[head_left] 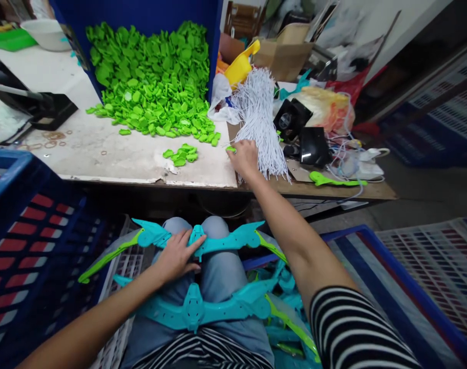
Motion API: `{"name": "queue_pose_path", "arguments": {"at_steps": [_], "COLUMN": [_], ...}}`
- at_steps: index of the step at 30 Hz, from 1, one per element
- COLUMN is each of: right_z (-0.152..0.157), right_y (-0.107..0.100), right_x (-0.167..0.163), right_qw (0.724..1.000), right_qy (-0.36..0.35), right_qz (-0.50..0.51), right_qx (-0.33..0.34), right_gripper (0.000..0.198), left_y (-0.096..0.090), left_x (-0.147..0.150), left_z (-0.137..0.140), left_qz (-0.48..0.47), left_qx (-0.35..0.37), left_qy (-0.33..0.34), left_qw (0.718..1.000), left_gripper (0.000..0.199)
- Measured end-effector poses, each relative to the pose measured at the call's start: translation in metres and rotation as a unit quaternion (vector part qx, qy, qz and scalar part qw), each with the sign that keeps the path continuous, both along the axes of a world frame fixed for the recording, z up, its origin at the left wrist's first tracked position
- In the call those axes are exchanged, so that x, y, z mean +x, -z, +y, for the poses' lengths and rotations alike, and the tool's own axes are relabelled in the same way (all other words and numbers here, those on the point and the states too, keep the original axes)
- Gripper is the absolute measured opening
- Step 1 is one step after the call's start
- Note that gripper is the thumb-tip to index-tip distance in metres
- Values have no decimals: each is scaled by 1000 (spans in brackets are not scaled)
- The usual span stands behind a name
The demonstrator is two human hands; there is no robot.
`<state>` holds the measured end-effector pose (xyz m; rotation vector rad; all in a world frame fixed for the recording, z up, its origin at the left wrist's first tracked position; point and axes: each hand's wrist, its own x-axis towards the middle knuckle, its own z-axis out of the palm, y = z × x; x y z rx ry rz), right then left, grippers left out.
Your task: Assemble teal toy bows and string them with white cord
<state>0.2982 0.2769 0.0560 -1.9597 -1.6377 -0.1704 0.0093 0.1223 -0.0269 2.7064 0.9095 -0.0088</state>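
Observation:
Across my knees lies a turquoise plastic toy bow [226, 245] with bright green limbs. My left hand [175, 258] grips it just left of its raised centre piece. A second turquoise toy bow [214, 311] rests on my lap, nearer my body. Over the table's front, my right hand [244, 156] is closed at the left edge of a bundle of white strings [260, 123]. A small green plastic piece [231, 148] shows at its fingertips. Whether those fingers also pinch a string is hidden. Left of this hand lies a small group of green pieces [182, 155].
A blue bin [149, 15] spills a heap of green pieces [152, 77] onto the table [80, 159]. Black devices [314, 146], cables and a green limb [337, 180] lie at right. Blue crates [6, 164] flank me; more turquoise parts [283, 338] sit low at right.

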Motion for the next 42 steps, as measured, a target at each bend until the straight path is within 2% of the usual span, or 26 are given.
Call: {"name": "queue_pose_path", "arguments": {"at_steps": [2,5,8,11,13,16,18,20,22,25,27,29,31,34,36,38,40,42], "right_z": [24,32,18,-6,-21,-36,-41,-42,-40,-37,-44,-65,-99,-155,-183,-200,-209,-211], "right_y": [-1,-4,-7,-6,-4,-2,-1,2,4,8,11,15,25,51,70,84,87,82], "right_x": [3,-5,-21,-39,-47,-49,-44,-35,-25,-16,-17,-27,-45,-76,-94,-106,-110,-106], "right_qw": [999,997,996,980,972,982,987,993,993,971,967,965,950,916,908,915,920,910], "right_qy": [27,23,5,-15,3,51,54,16,-81,-221,-239,-244,-282,-372,-397,-384,-371,-385], "right_qz": [-5,-10,17,131,155,66,16,-5,-11,2,23,66,113,137,128,117,116,139], "right_qx": [-35,-72,-88,-150,-179,-167,-150,-120,-86,-88,-91,-76,-65,-60,-45,-40,-56,-71], "right_gripper": [20,21,24,25,24,24,24,24,25,24,18,18,24,25,24,24,21,19], "left_y": [-2,-11,-20,-24,-23,-20,-17,-16,-15,-13,-12,-12,-11,-11,-10,-8,-8,-7], "left_x": [2,6,12,21,28,33,34,33,31,30,30,29,29,28,30,32,33,34], "left_z": [0,3,11,24,35,47,52,55,58,62,65,68,70,73,73,70,65,59], "left_qz": [5,14,19,27,34,21,-7,-38,-67,-106,-119,-124,-135,-158,-159,-147,-132,-125], "left_qx": [-20,-53,-108,-185,-235,-282,-299,-324,-367,-454,-506,-542,-569,-599,-608,-603,-572,-522], "left_qy": [-8,-18,-32,-78,-109,-130,-135,-141,-143,-144,-157,-184,-205,-225,-237,-236,-209,-180], "left_qw": [1000,998,993,979,965,950,945,935,917,873,840,811,784,752,741,748,782,825], "left_gripper": [79,78,73,68,70,69,62,52,41,29,27,27,28,27,27,28,28,29]}}
